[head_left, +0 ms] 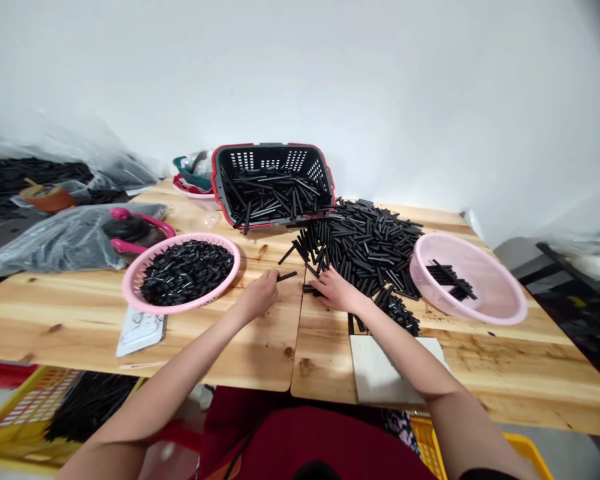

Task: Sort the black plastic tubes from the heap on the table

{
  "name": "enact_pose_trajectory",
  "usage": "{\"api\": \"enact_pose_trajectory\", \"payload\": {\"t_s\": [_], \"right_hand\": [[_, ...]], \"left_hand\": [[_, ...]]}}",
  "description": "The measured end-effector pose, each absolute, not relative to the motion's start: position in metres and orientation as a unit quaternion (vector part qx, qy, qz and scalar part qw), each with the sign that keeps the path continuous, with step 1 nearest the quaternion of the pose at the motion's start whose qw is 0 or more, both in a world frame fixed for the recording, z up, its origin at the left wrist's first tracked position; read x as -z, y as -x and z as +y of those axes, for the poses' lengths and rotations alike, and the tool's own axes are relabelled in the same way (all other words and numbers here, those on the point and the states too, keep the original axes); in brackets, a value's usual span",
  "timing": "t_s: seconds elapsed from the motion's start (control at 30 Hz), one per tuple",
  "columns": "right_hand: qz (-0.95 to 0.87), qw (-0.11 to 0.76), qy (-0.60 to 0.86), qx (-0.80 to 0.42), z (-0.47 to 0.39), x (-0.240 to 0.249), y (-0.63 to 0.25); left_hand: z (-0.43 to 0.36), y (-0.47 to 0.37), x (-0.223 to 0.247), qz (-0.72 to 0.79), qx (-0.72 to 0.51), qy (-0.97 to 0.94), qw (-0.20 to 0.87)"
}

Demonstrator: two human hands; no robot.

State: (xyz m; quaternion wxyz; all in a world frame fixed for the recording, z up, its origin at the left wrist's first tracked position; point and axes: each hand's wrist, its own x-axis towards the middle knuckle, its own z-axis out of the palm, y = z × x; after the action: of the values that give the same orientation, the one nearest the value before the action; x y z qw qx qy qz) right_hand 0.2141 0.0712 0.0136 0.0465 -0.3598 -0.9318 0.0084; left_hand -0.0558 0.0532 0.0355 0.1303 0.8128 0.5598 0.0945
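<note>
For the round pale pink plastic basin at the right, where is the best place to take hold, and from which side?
Probably the right-hand rim of the pale pink basin, approached from the right by the right hand. The raised rim curves freely there, while the pile of black tubes crowds its left side.

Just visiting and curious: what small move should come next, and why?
Perhaps the right hand should draw one tube from the near edge of the black pile: its fingers are at tubes there, while the left hand pinches a single black tube.
</note>
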Motion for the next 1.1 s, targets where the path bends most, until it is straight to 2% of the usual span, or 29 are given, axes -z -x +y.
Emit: {"api": "enact_pose_trajectory", "payload": {"t_s": [0.13,0.23,0.43,0.6,0.77,0.9,1.0,1.1], "right_hand": [[-0.927,0.088,0.364,0.005,0.073,0.003,-0.202],[-0.907,0.115,0.405,0.020,0.073,0.006,-0.192],[-0.873,0.154,0.462,0.035,0.062,-0.019,-0.212],[-0.791,0.179,0.585,-0.006,0.033,-0.044,-0.295],[-0.773,0.150,0.610,-0.088,0.011,-0.032,-0.328],[-0.762,0.225,0.580,-0.179,0.005,-0.020,-0.327],[-0.707,0.276,0.628,-0.169,-0.006,-0.024,-0.344],[-0.690,0.208,0.678,-0.141,-0.026,-0.029,-0.369]], "left_hand": [[0.064,0.046,-0.022,0.576,-0.154,-0.774,0.215],[0.067,0.029,-0.013,0.578,-0.201,-0.753,0.241],[0.070,-0.007,-0.003,0.558,-0.232,-0.747,0.276],[0.074,-0.019,0.002,0.547,-0.291,-0.720,0.312],[0.073,-0.040,0.001,0.494,-0.397,-0.642,0.431],[0.064,-0.050,0.000,0.438,-0.418,-0.591,0.534],[0.057,-0.048,0.000,0.412,-0.416,-0.560,0.586],[0.054,-0.047,-0.001,0.407,-0.415,-0.540,0.609]]}}
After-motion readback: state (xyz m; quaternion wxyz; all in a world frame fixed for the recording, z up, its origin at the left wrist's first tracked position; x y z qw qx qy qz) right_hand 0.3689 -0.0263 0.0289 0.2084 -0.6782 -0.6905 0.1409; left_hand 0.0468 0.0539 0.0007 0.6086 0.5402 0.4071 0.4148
